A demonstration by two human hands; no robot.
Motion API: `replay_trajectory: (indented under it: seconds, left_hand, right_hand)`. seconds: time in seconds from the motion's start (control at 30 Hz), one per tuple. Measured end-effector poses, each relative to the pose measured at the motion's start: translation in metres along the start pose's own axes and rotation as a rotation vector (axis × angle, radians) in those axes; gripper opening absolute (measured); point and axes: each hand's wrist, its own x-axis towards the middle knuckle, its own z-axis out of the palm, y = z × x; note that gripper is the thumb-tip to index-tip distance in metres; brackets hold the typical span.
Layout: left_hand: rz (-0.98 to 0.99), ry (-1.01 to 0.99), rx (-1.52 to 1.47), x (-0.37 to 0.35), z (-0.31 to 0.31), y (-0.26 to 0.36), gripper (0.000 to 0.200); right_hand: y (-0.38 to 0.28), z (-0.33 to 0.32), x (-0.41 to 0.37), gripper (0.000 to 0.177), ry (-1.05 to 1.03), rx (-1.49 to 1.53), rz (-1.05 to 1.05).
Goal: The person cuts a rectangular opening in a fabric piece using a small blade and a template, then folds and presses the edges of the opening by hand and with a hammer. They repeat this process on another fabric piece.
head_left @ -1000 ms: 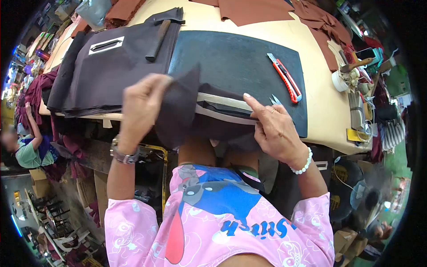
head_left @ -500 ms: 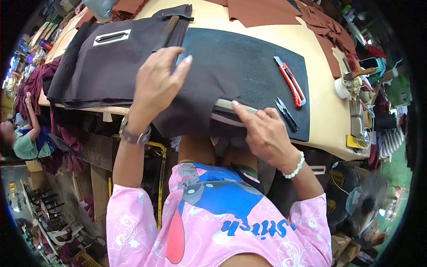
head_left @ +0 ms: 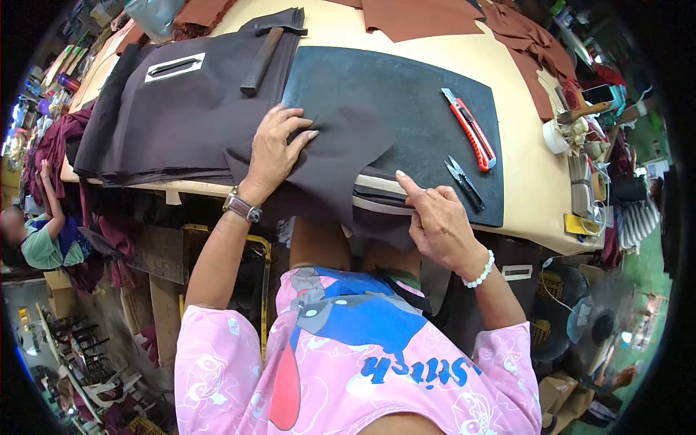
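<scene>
A dark brown fabric piece (head_left: 319, 170) hangs over the table's front edge, partly on the black cutting mat (head_left: 362, 80). My left hand (head_left: 279, 148) lies on this fabric, its fingers bent and the thumb a little apart. At the fabric's right end, a pale strip (head_left: 380, 183) and a second light band run along layered edges. My right hand (head_left: 442, 225) grips that end, index finger stretched along the pale strip and the other fingers curled below. A red box cutter (head_left: 473, 130) and black thread snips (head_left: 464, 183) rest on the mat, right of my hands.
Left of the mat lies a stack of dark fabric (head_left: 196, 109), bearing a hammer (head_left: 262, 61) and a white-framed slot piece (head_left: 174, 67). Rust-brown cloth (head_left: 420, 18) lies at the back. A brush (head_left: 583, 112) and white tub (head_left: 555, 138) stand right. Another person (head_left: 51, 232) is far left.
My left hand has come down and slightly right onto the dark fabric, its fingers more bent. The fabric's upper part has shifted. My right hand has moved slightly right along the strip.
</scene>
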Motion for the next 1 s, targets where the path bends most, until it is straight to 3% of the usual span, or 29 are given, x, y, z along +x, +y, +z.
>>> replay_trajectory:
  seconds: [0.03,0.13,0.2,0.33,0.37,0.43,0.53,0.57,0.6,0.67,0.7,0.8,0.87,1.0]
  left_hand:
    - [-0.061,-0.051,-0.089,0.001,-0.001,0.003,0.018]
    - [0.008,-0.074,-0.071,0.007,-0.004,0.004,0.015]
    - [-0.222,-0.035,-0.354,0.017,-0.013,0.007,0.013]
    - [-0.440,0.294,-0.930,0.050,-0.087,0.019,0.004]
    - [-0.500,0.341,-0.961,0.049,-0.109,0.022,0.006]
    - [-0.233,0.164,-1.136,0.037,-0.142,0.023,0.011]
    - [-0.101,-0.223,-0.707,0.021,-0.171,0.012,0.015]
    - [-0.143,-0.324,-0.473,0.020,-0.175,0.002,0.019]
    - [-0.405,-0.412,-0.477,0.017,-0.172,-0.002,0.017]
    - [-0.238,-0.467,0.178,0.005,-0.164,-0.004,0.020]
    - [-0.208,-0.436,0.308,0.002,-0.156,0.000,0.021]
    - [0.066,-0.273,0.201,0.020,-0.128,0.040,0.021]
    - [0.162,-0.310,-0.088,0.026,-0.090,0.069,0.021]
    - [0.336,-0.564,-0.203,0.029,-0.014,0.097,0.020]
  right_hand:
    - [0.001,0.001,-0.001,0.072,-0.002,0.001,0.003]
    - [0.000,-0.003,-0.001,0.068,-0.056,0.018,0.070]
    - [0.002,-0.005,-0.001,0.069,-0.059,0.036,0.088]
    - [0.008,-0.014,0.001,0.068,-0.008,0.126,0.150]
    - [0.012,-0.016,0.004,0.067,0.032,0.189,0.176]
    - [0.016,-0.020,0.010,0.068,0.032,0.209,0.211]
    - [0.023,-0.020,0.020,0.068,0.019,0.252,0.217]
    - [0.026,-0.017,0.022,0.068,0.011,0.286,0.211]
    - [0.027,-0.016,0.024,0.068,0.003,0.321,0.203]
    - [0.025,-0.012,0.027,0.066,-0.025,0.314,0.187]
    - [0.025,-0.008,0.028,0.066,-0.023,0.277,0.157]
    - [0.024,-0.001,0.027,0.066,0.010,0.215,0.099]
    - [0.023,0.002,0.028,0.066,0.032,0.186,0.061]
    - [0.018,0.007,0.023,0.066,0.075,0.170,0.017]
